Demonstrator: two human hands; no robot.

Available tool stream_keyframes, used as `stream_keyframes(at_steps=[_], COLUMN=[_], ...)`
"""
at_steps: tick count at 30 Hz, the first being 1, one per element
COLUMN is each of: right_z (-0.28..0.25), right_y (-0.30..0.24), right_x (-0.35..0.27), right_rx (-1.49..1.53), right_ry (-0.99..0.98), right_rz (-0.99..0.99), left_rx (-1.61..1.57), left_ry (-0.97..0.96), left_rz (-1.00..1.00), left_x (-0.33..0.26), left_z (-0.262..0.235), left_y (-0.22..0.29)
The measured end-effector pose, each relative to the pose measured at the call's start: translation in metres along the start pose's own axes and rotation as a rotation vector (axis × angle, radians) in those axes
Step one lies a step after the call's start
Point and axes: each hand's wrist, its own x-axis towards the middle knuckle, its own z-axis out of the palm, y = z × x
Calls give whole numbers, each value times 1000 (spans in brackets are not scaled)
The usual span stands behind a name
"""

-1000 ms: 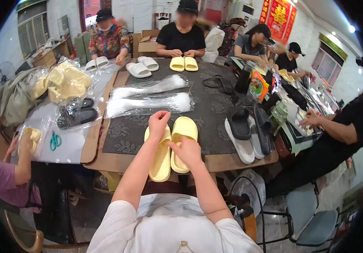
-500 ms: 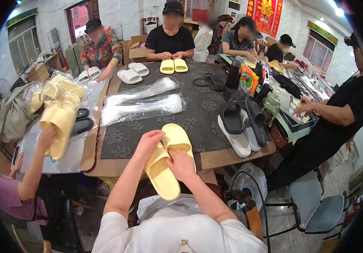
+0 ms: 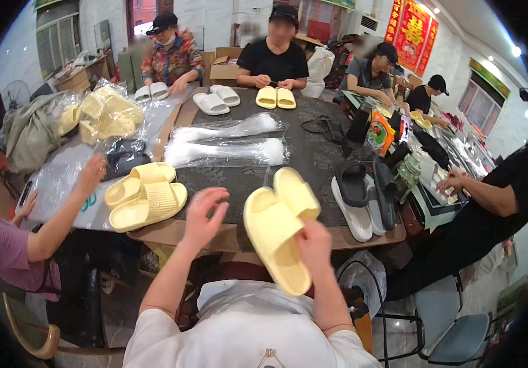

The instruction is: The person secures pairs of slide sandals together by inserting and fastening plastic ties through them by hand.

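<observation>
The slide sandals (image 3: 270, 224) are pale yellow. The table mat (image 3: 316, 162) is charcoal with flowers — the wearer's shirt (image 3: 245, 325), white.

A red poster (image 3: 412, 38) hangs on the white wall (image 3: 451, 56).

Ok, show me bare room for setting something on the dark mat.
One patch of dark mat lies between the bagged white bundles and the left hand; another between those bundles and the black and white slippers on the right. Crowded: the right edge, where those slippers stand near a green jar.
</observation>
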Motion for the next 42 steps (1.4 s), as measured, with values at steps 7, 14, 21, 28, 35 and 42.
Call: stream_keyframes(at_steps=[7,14,21,28,35,42], right_z=[-105,-140,-125,-99,-81,-32], right_y=[19,106,171,184,110,20], right_x=[66,122,159,151,122,93], right_rx=[-199,-477,-574,-415,-528,8], right_ry=[515,631,319,32,234,-25], right_rz=[32,259,364,527,291,-79], left_rx=[645,807,797,637,546,384], left_ry=[273,-20,-176,-413,-455,-477], left_rz=[-117,-422,-327,-204,-297,-140], left_x=[-5,-12,0,-3,7,-5], left_z=[-102,-164,-133,-56,1,55], left_y=[-50,-103,-74,-22,3,18])
